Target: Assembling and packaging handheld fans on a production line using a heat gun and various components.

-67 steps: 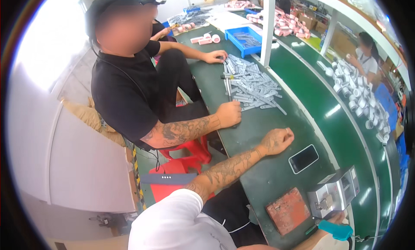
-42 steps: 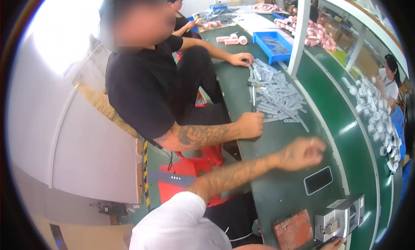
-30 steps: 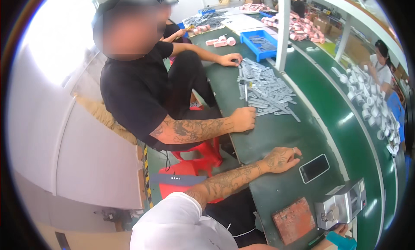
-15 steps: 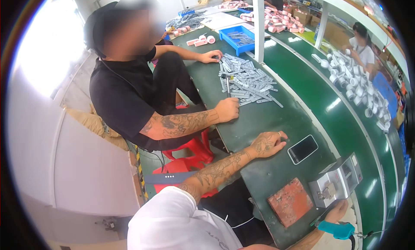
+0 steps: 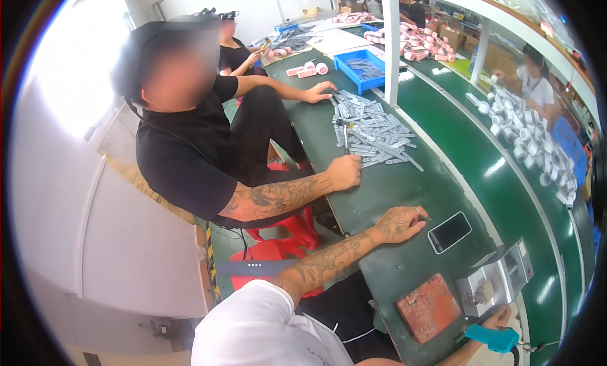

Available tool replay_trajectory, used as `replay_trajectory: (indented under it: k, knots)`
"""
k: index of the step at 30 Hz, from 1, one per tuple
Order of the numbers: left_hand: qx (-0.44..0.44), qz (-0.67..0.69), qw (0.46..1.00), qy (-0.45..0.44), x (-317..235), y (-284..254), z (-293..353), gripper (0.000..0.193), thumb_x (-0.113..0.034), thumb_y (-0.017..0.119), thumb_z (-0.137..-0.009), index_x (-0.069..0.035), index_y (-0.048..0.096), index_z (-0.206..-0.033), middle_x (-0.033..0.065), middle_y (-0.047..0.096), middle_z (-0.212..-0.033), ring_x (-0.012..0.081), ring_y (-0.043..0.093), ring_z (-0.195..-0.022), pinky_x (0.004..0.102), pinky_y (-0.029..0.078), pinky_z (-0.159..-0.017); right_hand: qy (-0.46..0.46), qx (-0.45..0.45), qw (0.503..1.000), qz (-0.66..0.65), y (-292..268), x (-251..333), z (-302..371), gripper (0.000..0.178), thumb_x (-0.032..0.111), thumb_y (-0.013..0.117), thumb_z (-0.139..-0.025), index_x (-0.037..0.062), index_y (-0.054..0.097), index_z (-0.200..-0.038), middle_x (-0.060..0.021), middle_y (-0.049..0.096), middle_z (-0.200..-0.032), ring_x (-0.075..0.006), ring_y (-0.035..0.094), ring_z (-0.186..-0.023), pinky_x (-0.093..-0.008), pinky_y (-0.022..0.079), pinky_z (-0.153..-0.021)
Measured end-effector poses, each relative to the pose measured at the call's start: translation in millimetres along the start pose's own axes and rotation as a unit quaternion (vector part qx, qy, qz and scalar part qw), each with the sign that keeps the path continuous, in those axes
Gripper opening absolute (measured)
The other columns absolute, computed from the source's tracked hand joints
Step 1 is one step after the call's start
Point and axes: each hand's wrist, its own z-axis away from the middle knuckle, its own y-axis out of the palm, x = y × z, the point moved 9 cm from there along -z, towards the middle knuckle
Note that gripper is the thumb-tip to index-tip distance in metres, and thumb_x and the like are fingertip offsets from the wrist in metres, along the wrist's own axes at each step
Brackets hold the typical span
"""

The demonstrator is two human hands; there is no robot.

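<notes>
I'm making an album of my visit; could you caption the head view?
At a green table: left hand beside a phone, right hand near a metal device, grey strips piled beyond.

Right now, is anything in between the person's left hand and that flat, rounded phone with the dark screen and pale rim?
No, nothing visible stands between them. Only a narrow strip of dark green tabletop shows between the left hand and the phone.

Just beside your left fingers (image 5: pixel 416 228): one phone (image 5: pixel 450 232). Beyond them: one hammer (image 5: pixel 346 137), one heap of grey strips (image 5: pixel 376 131), too many to count. Near your right fingers (image 5: pixel 504 311): one reddish block (image 5: pixel 428 308), one metal device (image 5: pixel 490 285), one teal object (image 5: pixel 492 338).
</notes>
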Motion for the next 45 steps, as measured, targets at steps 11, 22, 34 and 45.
replay_trajectory:
  k: [11,22,34,45]
  knots:
    - [-0.268,0.561,0.783,-0.022,110,-254,-10,0.056,-0.046,0.040,-0.113,-0.005,0.045,-0.151,0.0145,0.068,-0.121,0.0188,0.065,-0.092,0.0353,0.054,-0.082,0.036,-0.038,0.991,0.123,-5,52,13,0.033,0.023,0.066,-0.101,-0.0048,0.070,-0.118,-0.0265,0.073,-0.106,-0.0360,0.069,-0.093,-0.0448,0.055,-0.087]
    - [-0.011,0.217,0.976,0.006,-16,-47,-7,0.028,-0.023,0.071,-0.098,-0.007,0.065,-0.120,0.0030,0.062,-0.071,0.0136,0.060,-0.065,0.0315,0.048,-0.063,-0.012,-0.045,0.986,0.158,-4,28,3,0.033,0.025,0.071,-0.100,-0.0026,0.071,-0.120,-0.0245,0.074,-0.109,-0.0354,0.070,-0.098,-0.0426,0.056,-0.089]
    - [-0.022,0.031,0.999,-0.002,3,-4,12,0.024,-0.030,0.067,-0.100,-0.007,0.069,-0.094,0.0104,0.064,-0.069,0.0292,0.065,-0.068,0.0429,0.051,-0.065,0.064,0.018,0.996,-0.056,11,-24,3,0.040,0.030,0.053,-0.111,-0.0027,0.058,-0.134,-0.0179,0.068,-0.121,-0.0238,0.063,-0.109,-0.0348,0.051,-0.094]
    - [-0.012,-0.002,1.000,-0.023,-1,3,10,0.032,-0.037,0.065,-0.102,-0.007,0.069,-0.092,0.0135,0.068,-0.076,0.0315,0.067,-0.074,0.0429,0.052,-0.071,-0.017,0.011,0.997,-0.077,11,-22,1,0.028,0.023,0.058,-0.109,0.0002,0.066,-0.123,-0.0023,0.065,-0.089,-0.0078,0.052,-0.070,-0.0235,0.041,-0.061]
